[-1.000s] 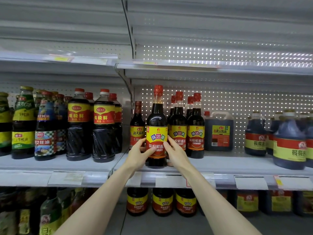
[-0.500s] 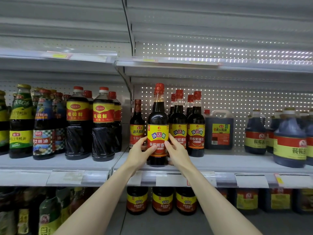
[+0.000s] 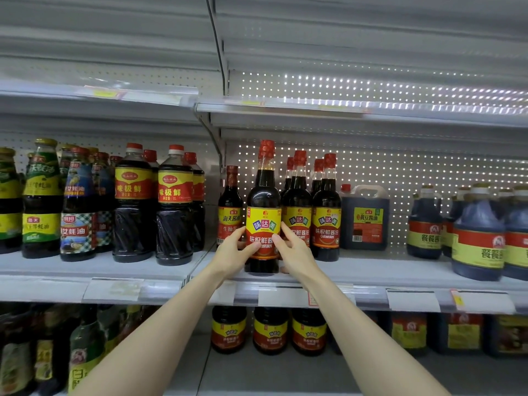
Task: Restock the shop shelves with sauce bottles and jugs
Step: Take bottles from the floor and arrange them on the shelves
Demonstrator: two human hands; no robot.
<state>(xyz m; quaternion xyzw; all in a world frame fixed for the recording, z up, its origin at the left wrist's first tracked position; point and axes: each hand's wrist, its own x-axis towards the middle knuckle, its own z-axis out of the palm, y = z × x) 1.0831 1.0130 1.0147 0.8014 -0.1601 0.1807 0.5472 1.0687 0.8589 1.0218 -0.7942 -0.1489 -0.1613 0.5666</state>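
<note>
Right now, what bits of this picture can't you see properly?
Head view:
- Lower label of the sauce bottle: covered by the left hand and right hand gripping it.
- Bottles below: tops hidden behind the shelf edge.
- Price tags: too blurred to read.
- Far-right jug: cut off by the picture's edge.

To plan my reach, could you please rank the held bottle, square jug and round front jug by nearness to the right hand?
1. Held bottle: gripped, left of the right hand.
2. Square jug: further right.
3. Round front jug: far right.
</note>
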